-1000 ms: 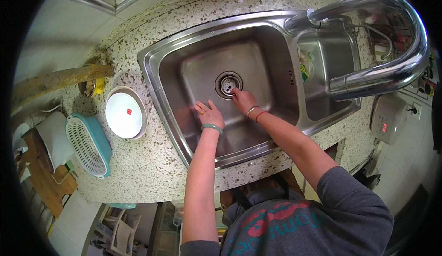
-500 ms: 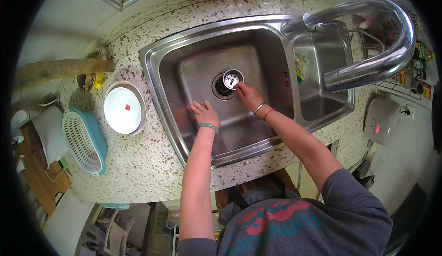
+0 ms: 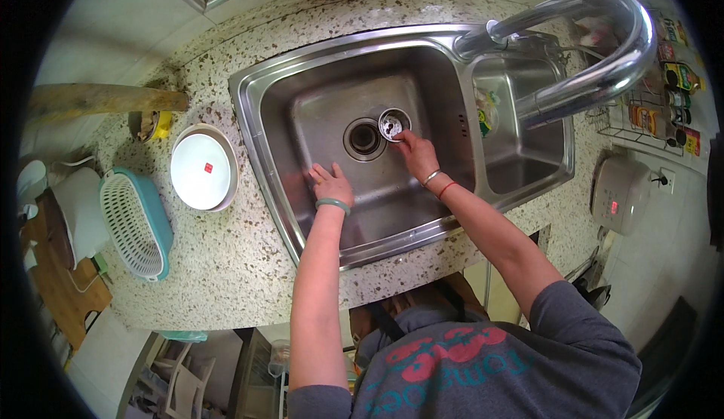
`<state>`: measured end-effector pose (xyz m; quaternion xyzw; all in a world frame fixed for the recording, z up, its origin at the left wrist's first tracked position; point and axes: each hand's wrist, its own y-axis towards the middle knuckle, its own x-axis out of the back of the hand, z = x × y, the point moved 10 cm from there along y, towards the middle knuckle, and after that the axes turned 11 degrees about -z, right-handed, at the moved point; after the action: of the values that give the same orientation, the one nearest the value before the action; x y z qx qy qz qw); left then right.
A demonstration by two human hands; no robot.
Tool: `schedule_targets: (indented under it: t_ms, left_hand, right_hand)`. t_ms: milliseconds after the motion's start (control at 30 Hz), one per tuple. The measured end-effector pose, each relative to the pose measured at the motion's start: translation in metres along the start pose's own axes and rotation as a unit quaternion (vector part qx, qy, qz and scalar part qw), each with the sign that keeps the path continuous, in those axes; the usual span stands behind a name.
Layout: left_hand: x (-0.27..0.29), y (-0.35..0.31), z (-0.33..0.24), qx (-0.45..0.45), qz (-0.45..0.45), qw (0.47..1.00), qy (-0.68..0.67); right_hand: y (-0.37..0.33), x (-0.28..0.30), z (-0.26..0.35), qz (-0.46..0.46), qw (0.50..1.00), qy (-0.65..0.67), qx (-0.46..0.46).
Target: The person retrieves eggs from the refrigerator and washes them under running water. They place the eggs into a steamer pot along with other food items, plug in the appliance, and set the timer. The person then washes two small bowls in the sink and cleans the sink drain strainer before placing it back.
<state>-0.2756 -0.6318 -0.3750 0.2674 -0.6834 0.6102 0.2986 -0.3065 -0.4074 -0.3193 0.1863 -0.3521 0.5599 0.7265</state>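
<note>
Between the fingers of my right hand (image 3: 418, 156) is the rim of a small round metal sink strainer (image 3: 393, 122), with dark bits showing inside it. The strainer is just right of the uncovered drain hole (image 3: 364, 140) in the large stainless steel sink (image 3: 324, 95). My left hand (image 3: 332, 185) holds nothing, its fingers apart, over the near left part of the same basin. I cannot tell whether it touches the steel.
A chrome faucet (image 3: 588, 98) arches over the small right basin (image 3: 520, 155), where a colourful wrapper (image 3: 484, 110) lies. Left of the sink are a white plate (image 3: 200, 178) on a bowl and a teal-white basket (image 3: 134, 223). A rice cooker (image 3: 622, 193) stands right.
My right hand has moved the strainer slightly right, off the drain hole, which now shows fully. The left hand keeps nearly the same place over the basin.
</note>
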Motion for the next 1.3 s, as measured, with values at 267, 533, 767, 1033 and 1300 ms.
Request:
schedule_targets:
  t_ms: [267,533,767,1033,1300]
  left_hand:
    - [0.000,-0.002,0.004,0.050,0.073,0.837,-0.540]
    - [0.072,-0.062,-0.036,0.063,0.047,0.520,-0.851]
    - [0.065,-0.097,-0.021,0.076,0.007,0.527,-0.846]
    - [0.052,-0.108,-0.004,0.099,0.011,0.536,-0.838]
    - [0.049,-0.116,-0.010,0.094,0.013,0.554,-0.827]
  right_hand:
    - [-0.020,0.011,0.044,0.023,0.997,0.057,0.050]
    - [-0.055,0.033,0.101,0.036,0.987,0.121,0.098]
    - [-0.091,0.033,0.123,0.052,0.988,0.066,0.133]
    - [-0.113,0.034,0.132,0.172,0.977,0.065,0.107]
    - [-0.112,0.055,0.129,0.123,0.986,0.020,0.114]
